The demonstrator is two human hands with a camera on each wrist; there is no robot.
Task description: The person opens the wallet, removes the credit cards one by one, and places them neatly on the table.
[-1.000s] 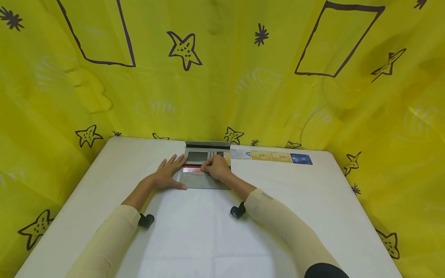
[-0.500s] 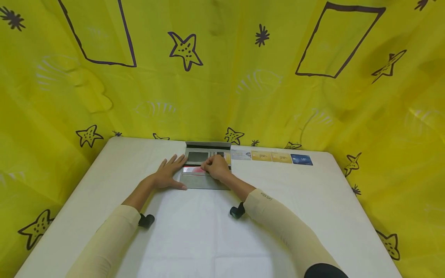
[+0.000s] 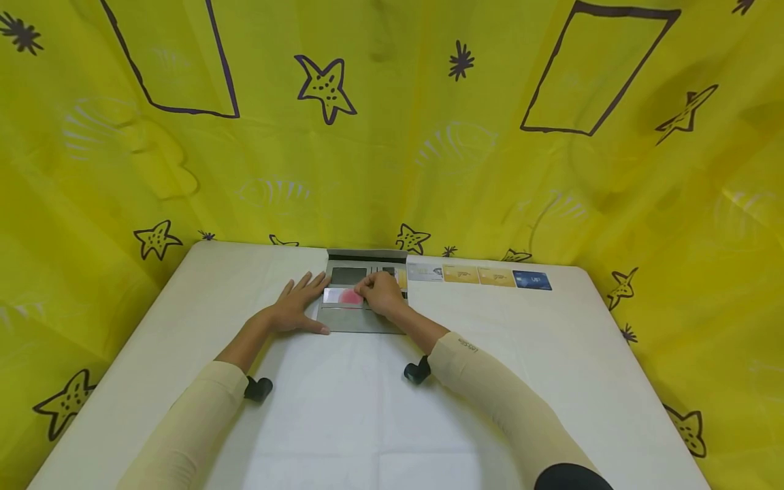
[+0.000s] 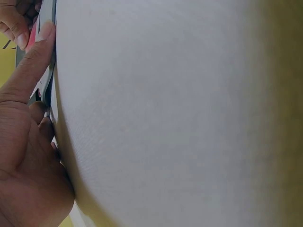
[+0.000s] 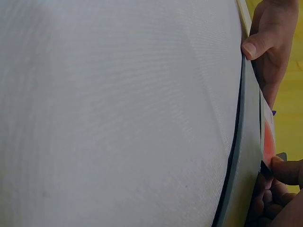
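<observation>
A grey wallet [image 3: 352, 320] lies opened out at the far side of the table, with a dark window panel and card slots in its upper half. My right hand [image 3: 384, 294] pinches a white card with a red patch [image 3: 333, 295], which stands partly out of a slot in the lower half. Spread flat, my left hand [image 3: 295, 306] rests at the wallet's left edge, its thumb on the lower corner. In the right wrist view the card [image 5: 269, 142] rises above the wallet's grey panel [image 5: 246, 142], beside the right thumb. The card's lower part is hidden in the slot.
To the wallet's right lie a silver card [image 3: 425, 272], two gold cards [image 3: 460, 273] and a blue VIP card [image 3: 531, 280] in a row. A white cloth [image 3: 380, 408] covers the table. Behind the table hangs a yellow curtain [image 3: 392, 170] with drawn stars.
The card has slid away from me, up out of the slot, and more of its white and red face shows. My right fingers have shifted slightly with it; the left hand has stayed in place.
</observation>
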